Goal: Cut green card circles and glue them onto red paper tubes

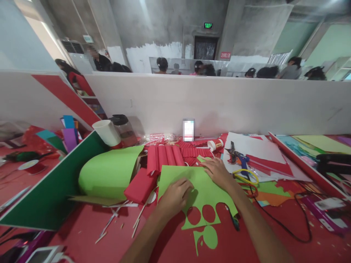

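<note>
A bright green sheet of paper [175, 175] lies on the red table, with round holes and a notch cut along its near edge. My left hand [178, 193] rests on the sheet with its fingers curled together; whatever they may hold is hidden. Fingers stretched, my right hand [218, 171] lies over the sheet's far right part, close to a small green scrap [204, 159]. Below the cut edge lies a green paper circle [210, 237] beside a thin offcut. Dark-handled scissors [235, 222] show partly at the sheet's lower right corner.
At left are a rolled green sheet [106, 175], a red block [141, 185] and a white cup [106, 132]. Pleated red paper [164, 159] lies beyond the sheet. To the right are a glue gun [241, 159], yellow-handled scissors [248, 176] and a black cable [285, 233].
</note>
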{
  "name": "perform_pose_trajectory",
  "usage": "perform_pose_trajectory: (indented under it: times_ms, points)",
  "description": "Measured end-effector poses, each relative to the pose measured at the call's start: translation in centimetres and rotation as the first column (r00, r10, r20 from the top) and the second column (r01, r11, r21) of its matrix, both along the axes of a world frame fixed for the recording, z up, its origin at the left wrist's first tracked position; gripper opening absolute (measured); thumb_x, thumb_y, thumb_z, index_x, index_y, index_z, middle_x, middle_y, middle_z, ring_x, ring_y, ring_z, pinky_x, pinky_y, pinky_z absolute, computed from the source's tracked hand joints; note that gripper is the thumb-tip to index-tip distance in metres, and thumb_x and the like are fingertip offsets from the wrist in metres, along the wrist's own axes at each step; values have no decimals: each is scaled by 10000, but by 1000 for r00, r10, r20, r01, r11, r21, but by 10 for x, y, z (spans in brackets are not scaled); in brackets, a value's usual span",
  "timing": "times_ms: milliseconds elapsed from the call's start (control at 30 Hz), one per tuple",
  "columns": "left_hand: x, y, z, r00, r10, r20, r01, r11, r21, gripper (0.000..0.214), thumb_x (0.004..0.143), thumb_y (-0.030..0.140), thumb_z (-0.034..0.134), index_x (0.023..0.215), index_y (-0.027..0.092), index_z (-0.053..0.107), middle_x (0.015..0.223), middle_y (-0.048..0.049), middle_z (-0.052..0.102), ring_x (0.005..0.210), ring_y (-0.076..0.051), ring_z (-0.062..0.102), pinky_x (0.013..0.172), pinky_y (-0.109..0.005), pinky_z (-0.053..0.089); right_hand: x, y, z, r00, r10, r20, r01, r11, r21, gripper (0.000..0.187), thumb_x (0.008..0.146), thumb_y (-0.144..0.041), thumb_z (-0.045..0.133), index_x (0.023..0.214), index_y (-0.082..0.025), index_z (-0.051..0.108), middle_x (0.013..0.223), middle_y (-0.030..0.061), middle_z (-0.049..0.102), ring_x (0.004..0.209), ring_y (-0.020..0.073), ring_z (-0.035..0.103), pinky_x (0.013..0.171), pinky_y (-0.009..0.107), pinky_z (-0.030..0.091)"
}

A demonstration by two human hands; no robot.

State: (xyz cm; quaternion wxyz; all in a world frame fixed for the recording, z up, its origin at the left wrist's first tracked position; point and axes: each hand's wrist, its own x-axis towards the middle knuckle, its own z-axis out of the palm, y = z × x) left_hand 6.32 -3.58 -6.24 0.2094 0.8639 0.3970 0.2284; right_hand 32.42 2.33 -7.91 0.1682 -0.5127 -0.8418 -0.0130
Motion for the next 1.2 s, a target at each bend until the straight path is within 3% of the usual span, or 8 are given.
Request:
perform_pose_trajectory:
  times_ms: [167,500,633,833,933,1000,1100,1200]
  points:
    - [0,1,-1,999,-4,-39,3,1000,-12,264,1014,212,394,967,206,653,1003,-66,701,840,-196,650,711,-295,453,-9,0,-7,998,63,-16,-64,998,-29,437,943,-333,650,1368,-243,603,1363,104,668,1284,299,550,1105,521,345]
    - [1,1,-5,998,10,61,-15,997,74,248,1017,220,410,990,221,656,973,-65,702,849,-199,664,721,-301,503,-11,-4,1,989,78,-127,-81,997,-18,313,930,-184,657,1240,-213,682,1230,122,698,1299,304,531,1077,522,386]
    - [-3,2,0,956,114,271,-177,958,223,238,992,170,445,1118,231,637,1120,-88,669,1077,-219,629,948,-369,516,-8,-8,10,975,96,-200,-101,995,-14,213,982,-157,566,1071,-219,750,1111,101,730,1188,270,608,977,450,469]
    - [-17,4,14,830,326,453,-502,789,353,256,965,202,543,1212,239,599,1362,-120,503,1302,-270,503,1125,-477,420,0,-13,27,942,104,-320,-99,995,34,246,1009,-204,536,1130,-258,744,1152,75,743,1094,240,648,970,424,469]
    - [-21,9,15,745,401,533,-603,746,281,368,943,277,610,1301,229,538,1487,-145,401,1425,-304,390,1180,-503,353,12,-15,35,924,84,-373,-67,996,60,272,1014,-208,515,1164,-260,736,1102,78,759,1023,244,669,925,417,483]
    - [-21,13,14,674,404,619,-604,783,146,505,930,341,640,1389,239,454,1525,-152,377,1445,-303,380,1184,-491,354,21,-16,40,891,65,-449,-41,997,62,280,1011,-214,508,1158,-260,742,1075,75,766,991,244,682,906,407,497]
    - [-18,15,14,581,405,706,-415,894,-171,613,914,438,657,1430,271,372,1479,-149,462,1334,-275,534,1082,-440,479,34,-18,47,811,15,-585,16,999,48,266,1000,-265,526,1139,-250,753,1090,76,768,1015,255,693,905,396,522]
    - [-16,12,11,603,398,691,-125,903,-411,525,855,515,712,1246,254,480,1264,-132,648,1161,-278,666,963,-432,549,40,-22,52,767,-35,-640,62,998,20,280,996,-339,541,1153,-234,749,1126,82,767,1038,263,703,900,391,545]
